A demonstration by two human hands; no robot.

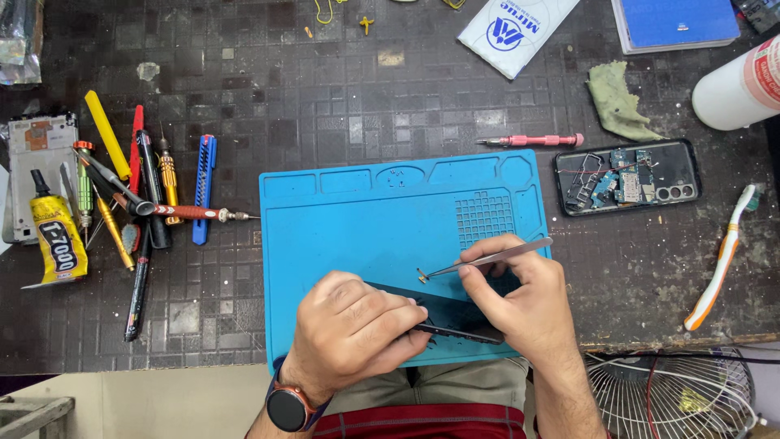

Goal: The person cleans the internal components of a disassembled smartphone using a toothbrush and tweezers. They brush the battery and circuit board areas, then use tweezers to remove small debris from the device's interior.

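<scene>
Tweezers over a dark phone panel on the blue mat

The left hand (351, 332) clamps the slim dark flat panel (455, 319) against the blue silicone mat (390, 219), steadying it, while the right hand (520, 297) pinches silver metal tweezers (487, 258), tips gripping a tiny brass-coloured part (422, 276) just above it.

Blue mat (357, 219) (gridded), pink screwdriver (532, 141), seemingly black phone (455, 317).

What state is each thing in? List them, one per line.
Left hand: gripping the dark phone panel, tilted on the blue mat.
Right hand: pinching tweezers, tips on a small gold part.
Black phone: back off, boards exposed.
Pink screwdriver: lying flat, untouched.
</scene>
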